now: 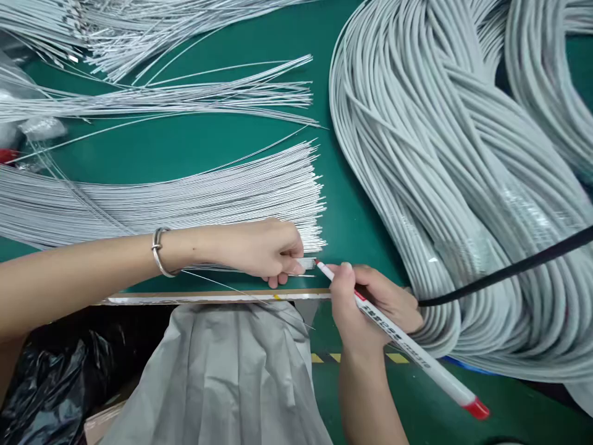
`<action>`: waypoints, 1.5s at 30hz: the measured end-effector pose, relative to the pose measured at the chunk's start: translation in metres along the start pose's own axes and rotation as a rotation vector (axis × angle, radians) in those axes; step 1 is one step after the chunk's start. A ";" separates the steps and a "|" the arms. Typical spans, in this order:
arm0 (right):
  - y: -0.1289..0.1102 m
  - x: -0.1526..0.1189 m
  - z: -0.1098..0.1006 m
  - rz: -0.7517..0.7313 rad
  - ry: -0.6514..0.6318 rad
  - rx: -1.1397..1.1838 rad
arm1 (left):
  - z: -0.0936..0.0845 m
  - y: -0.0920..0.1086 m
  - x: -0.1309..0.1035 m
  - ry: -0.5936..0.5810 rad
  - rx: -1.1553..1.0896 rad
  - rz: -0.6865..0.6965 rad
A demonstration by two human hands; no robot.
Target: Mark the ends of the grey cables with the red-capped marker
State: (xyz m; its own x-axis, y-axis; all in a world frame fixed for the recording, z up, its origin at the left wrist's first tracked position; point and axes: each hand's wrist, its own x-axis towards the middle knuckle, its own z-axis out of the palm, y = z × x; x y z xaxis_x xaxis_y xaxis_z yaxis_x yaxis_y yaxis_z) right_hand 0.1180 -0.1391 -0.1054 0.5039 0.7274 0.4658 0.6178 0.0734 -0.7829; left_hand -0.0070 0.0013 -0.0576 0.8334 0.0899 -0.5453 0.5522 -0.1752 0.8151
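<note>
My left hand (pixel 280 250) is closed at the table's front edge, pinching a small flat whitish piece (pixel 306 263) that pokes out past the fingertips. Whether this piece is a strip or several wire ends side by side I cannot tell. In my right hand (pixel 365 303) is a white marker pen (pixel 412 349) with red ends, its tip touching or nearly touching the whitish piece. A wide fan of thin grey wires (pixel 222 198) lies beyond my left hand, cut ends toward the right. One loose thin wire hangs over the edge near my lap.
Big coils of thick grey cable (pixel 445 154) fill the right side, with a black strap (pixel 509 266) across them. More wire bundles (pixel 208 96) lie farther back on the green table (pixel 352 204). A black plastic bag (pixel 60 371) is below at left.
</note>
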 end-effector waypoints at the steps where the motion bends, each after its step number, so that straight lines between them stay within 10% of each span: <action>1: 0.001 0.000 0.000 -0.033 0.007 -0.004 | 0.000 0.001 0.000 -0.007 0.003 -0.001; 45: 0.004 0.003 -0.006 -0.167 -0.107 -0.024 | 0.001 0.005 0.000 0.018 0.092 0.008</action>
State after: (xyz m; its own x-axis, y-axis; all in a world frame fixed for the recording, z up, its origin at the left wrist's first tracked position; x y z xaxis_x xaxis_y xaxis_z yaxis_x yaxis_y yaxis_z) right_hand 0.1254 -0.1410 -0.1042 0.3269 0.7750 0.5409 0.7020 0.1841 -0.6880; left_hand -0.0046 -0.0004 -0.0541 0.8387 0.1056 -0.5343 0.5416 -0.2655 0.7976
